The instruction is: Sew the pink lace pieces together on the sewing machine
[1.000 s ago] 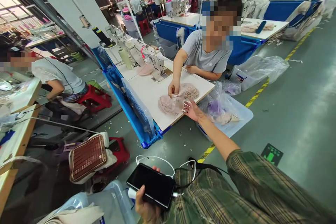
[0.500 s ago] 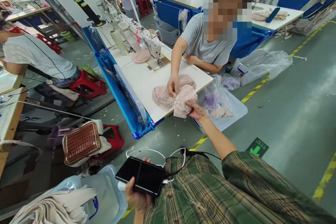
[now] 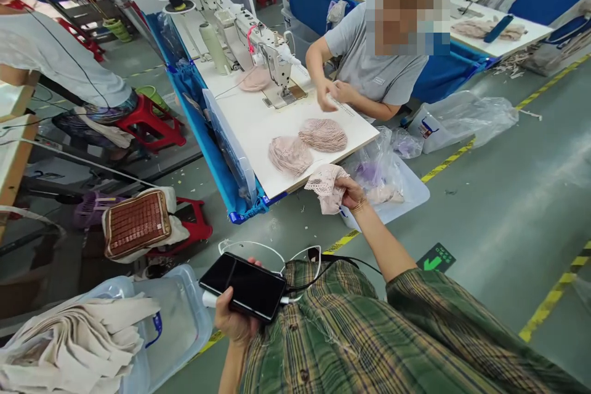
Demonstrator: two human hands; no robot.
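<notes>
From my remote seat I watch the right hand pinch a pale pink lace piece just off the near corner of the white sewing table. The fingers are closed on one edge and the cloth hangs clear of the tabletop. By my reading, one piece is lifted away, while two pink lace heaps lie untouched on the table near that same corner. The left hand is well short of the table, wrapped around a dark phone from which a white cable loops toward the plaid shirt, so I judge only one hand is free for the cloth. Across the table a seated co-worker's hand rests on the top beside the sewing machine, apart from the heaps. Just beyond the table's near corner, under the held piece, a clear plastic bin holds bagged cloth. Off the table's near end stand a red stool bearing a woven cushion and a clear tub beside folded beige cloth. A yellow floor line runs past the bin.
</notes>
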